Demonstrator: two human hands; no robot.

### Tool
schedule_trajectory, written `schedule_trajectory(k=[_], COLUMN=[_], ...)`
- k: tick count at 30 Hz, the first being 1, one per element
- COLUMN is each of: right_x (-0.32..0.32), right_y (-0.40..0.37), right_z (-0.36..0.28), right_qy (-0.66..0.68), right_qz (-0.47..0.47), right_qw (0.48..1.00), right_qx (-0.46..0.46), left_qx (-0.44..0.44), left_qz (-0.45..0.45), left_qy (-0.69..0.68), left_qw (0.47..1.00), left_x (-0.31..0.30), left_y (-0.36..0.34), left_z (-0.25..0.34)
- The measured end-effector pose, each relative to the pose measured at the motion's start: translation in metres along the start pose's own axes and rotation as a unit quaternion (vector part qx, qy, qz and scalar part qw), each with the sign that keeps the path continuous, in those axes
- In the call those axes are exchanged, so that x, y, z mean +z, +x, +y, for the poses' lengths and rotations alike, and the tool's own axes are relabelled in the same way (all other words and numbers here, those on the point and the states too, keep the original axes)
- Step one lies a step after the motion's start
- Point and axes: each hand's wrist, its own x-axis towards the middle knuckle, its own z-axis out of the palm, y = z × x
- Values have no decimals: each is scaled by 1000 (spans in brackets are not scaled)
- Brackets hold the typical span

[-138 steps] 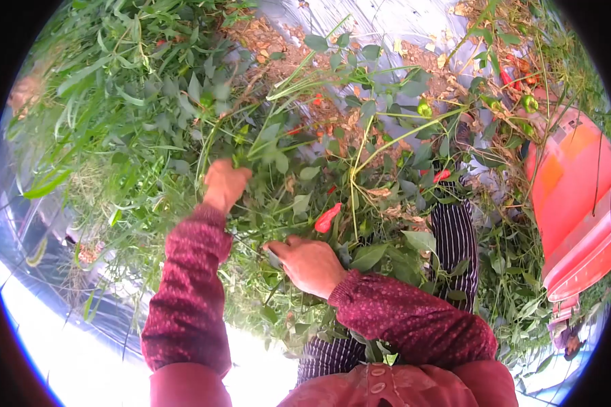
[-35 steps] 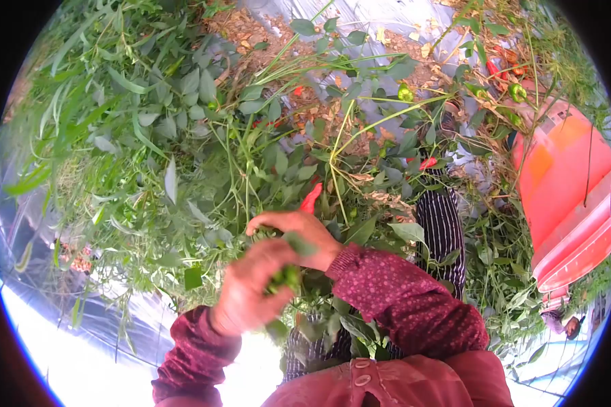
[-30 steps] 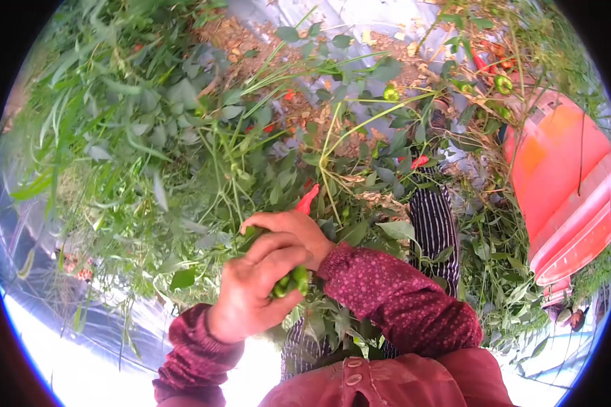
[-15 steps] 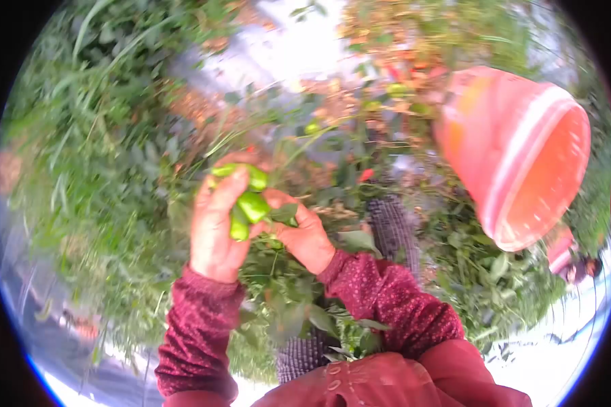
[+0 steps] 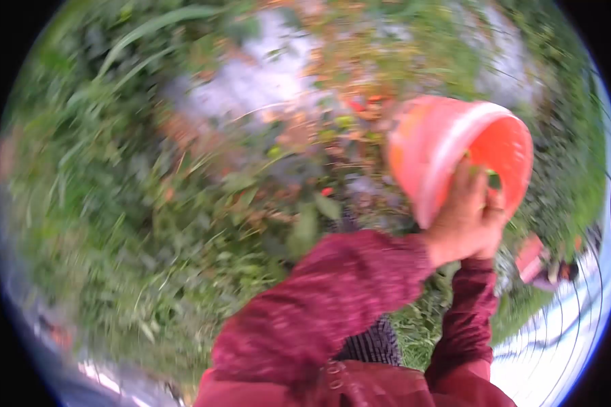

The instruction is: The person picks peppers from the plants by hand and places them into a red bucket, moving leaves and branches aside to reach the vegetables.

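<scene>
A pink-orange bucket (image 5: 414,146) leans with its mouth facing right and toward me. My left hand (image 5: 455,220) reaches across to the bucket's mouth, its fingers curled inside the rim. Bits of green peppers (image 5: 480,171) show past those fingers, partly hidden and blurred. Close behind it is my right hand (image 5: 490,234), largely covered by the left one, so its fingers are hard to make out. A dark green piece, perhaps a leaf (image 5: 494,180), shows at the fingertips.
Leafy plants (image 5: 237,203) spread around me and to the left. Several red and green fruits (image 5: 344,122) lie on the littered ground beyond. Pale ground sheeting (image 5: 271,74) shows between the rows. At the far right is another pink container (image 5: 529,258).
Both hands have moved right, from above the plants to the bucket's mouth, the left carrying green peppers. The view has shifted, and the bucket appears further left.
</scene>
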Motion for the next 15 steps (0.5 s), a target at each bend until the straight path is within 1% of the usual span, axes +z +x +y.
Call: schedule_trajectory(k=[1,2,4,5,6,7,8,9,10,12,14,15], right_x=[-5,-2,35,53,67,82,100,118,135,167,194,210], right_y=[5,0,-13,-17,-24,-34,-44,-55,-64,-78,-91,-101], right_z=[8,9,-1,-2,1,5,9,13,16,21,23,20], right_qy=[-111,-225,-143,-133,-131,-148,-166,-239,-240,-334,-278,-248], right_qz=[45,90,150,158,151,132,113,57,53,-52,-156,-209], right_qw=[992,965,973,971,973,973,973,954,954,906,896,919], right_qx=[-47,-100,-105,-122,-114,-115,-115,-172,-171,-254,-308,-226], left_qx=[-73,-51,61,9,-41,-113,-126,-86,-195,-273,-289,-290], left_qz=[-85,-74,-35,-33,-32,16,63,83,65,-39,-110,-156], left_qy=[-2,-6,25,96,163,197,277,360,438,565,672,666], left_qw=[994,996,997,995,985,974,951,925,875,778,673,669], left_x=[-13,-24,-75,-116,-161,-204,-251,-300,-337,-400,-421,-415], left_y=[5,-6,-17,-19,-22,-32,-42,-52,-59,-93,-144,-158], left_z=[9,14,13,16,19,14,11,-2,4,-31,-74,-71])
